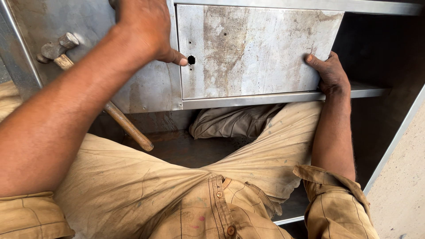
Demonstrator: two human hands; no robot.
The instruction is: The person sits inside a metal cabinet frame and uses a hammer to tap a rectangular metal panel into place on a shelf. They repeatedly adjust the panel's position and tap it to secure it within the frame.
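Observation:
A stained rectangular metal panel (pixel 256 48) with a small round hole near its left edge stands upright inside a steel cabinet frame. My left hand (pixel 148 28) presses on its upper left side, thumb tip right beside the hole. My right hand (pixel 330 73) grips the panel's lower right edge, thumb on the front face. The panel's bottom rests on a horizontal steel rail (pixel 265 98).
A hammer (pixel 66 57) with a wooden handle leans against the steel sheet (pixel 146 88) left of the panel. My legs in tan trousers (pixel 133 177) lie inside the cabinet floor (pixel 186 148). A steel frame edge (pixel 398 132) runs down the right, beside a concrete floor (pixel 403 194).

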